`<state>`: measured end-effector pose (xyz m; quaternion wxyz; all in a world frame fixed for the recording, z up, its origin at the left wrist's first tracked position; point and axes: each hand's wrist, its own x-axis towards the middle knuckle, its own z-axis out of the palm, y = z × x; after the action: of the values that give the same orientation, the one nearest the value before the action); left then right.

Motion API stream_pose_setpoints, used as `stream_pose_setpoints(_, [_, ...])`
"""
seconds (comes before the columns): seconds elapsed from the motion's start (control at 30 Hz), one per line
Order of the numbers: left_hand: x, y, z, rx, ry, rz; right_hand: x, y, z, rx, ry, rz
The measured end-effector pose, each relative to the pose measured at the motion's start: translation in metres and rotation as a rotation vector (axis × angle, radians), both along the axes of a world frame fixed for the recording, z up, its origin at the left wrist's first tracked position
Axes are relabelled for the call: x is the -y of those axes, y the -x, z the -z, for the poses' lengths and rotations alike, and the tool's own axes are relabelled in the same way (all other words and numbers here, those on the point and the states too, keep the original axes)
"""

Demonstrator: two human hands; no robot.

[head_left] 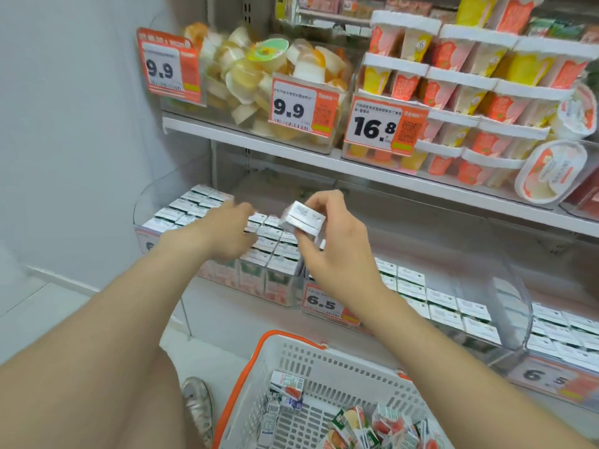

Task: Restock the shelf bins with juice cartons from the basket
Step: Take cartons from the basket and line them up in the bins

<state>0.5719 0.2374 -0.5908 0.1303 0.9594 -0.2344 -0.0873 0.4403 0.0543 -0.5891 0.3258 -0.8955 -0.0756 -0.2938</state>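
Note:
My right hand (330, 241) grips a small juice carton (301, 218), its silver bottom facing me, just above the clear shelf bin (275, 254) packed with upright cartons. My left hand (223, 231) reaches over the left rows of that bin, fingers blurred and lying on the carton tops; nothing shows in its grip. Below, a white basket (301, 361) with an orange rim holds several loose juice cartons (366, 422) lying flat.
More carton rows (447, 312) fill the bins to the right behind a curved clear divider (505, 306). The upper shelf (291, 150) carries jelly cups and dessert tubs with price tags. A white wall stands at left. My knee and shoe (197, 406) are beside the basket.

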Motion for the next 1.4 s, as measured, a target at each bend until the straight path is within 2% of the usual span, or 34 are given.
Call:
stream_pose_setpoints(0.13, [-0.026,-0.029,0.024,-0.084,-0.184,-0.089,-0.024,-0.069,0.008,-0.041,0.171,0.035])
stream_pose_setpoints(0.23, [-0.032,-0.036,0.032,-0.111,-0.223,-0.129,-0.037,-0.119,0.009,-0.131,0.235,0.129])
stream_pose_setpoints(0.4, [-0.031,-0.033,0.033,-0.151,-0.212,-0.112,-0.056,-0.187,0.015,-0.348,0.097,0.265])
stream_pose_setpoints(0.47, [-0.033,-0.034,0.033,-0.176,-0.227,-0.11,-0.061,-0.209,0.017,-0.392,0.114,0.275])
stream_pose_setpoints(0.53, [-0.034,-0.033,0.033,-0.195,-0.238,-0.1,-0.063,-0.224,0.019,-0.442,0.164,0.246])
stream_pose_setpoints(0.63, [-0.035,-0.032,0.034,-0.217,-0.25,-0.094,-0.063,-0.236,0.024,-0.628,0.236,0.15])
stream_pose_setpoints(0.73, [-0.033,-0.032,0.032,-0.234,-0.259,-0.099,-0.06,-0.244,0.032,-0.769,0.196,0.096])
stream_pose_setpoints(0.8, [-0.031,-0.033,0.032,-0.235,-0.266,-0.101,-0.059,-0.246,0.032,-0.814,0.205,0.076])
stream_pose_setpoints(0.97, [-0.024,-0.03,0.026,-0.237,-0.285,-0.098,-0.054,-0.228,0.02,-0.868,0.383,0.045])
stream_pose_setpoints(1.03, [-0.021,-0.024,0.02,-0.229,-0.296,-0.092,-0.052,-0.211,0.013,-0.793,0.367,0.074])
stream_pose_setpoints(1.17, [-0.014,0.001,0.002,-0.178,-0.301,-0.084,-0.049,-0.155,-0.001,-0.431,0.305,0.131])
stream_pose_setpoints(1.3, [-0.006,0.048,-0.016,0.015,-0.206,-0.068,-0.04,-0.064,-0.004,-0.099,0.217,0.095])
stream_pose_setpoints(1.4, [0.002,0.087,-0.013,-0.028,-0.119,0.037,-0.027,0.003,0.013,-0.045,0.155,0.084])
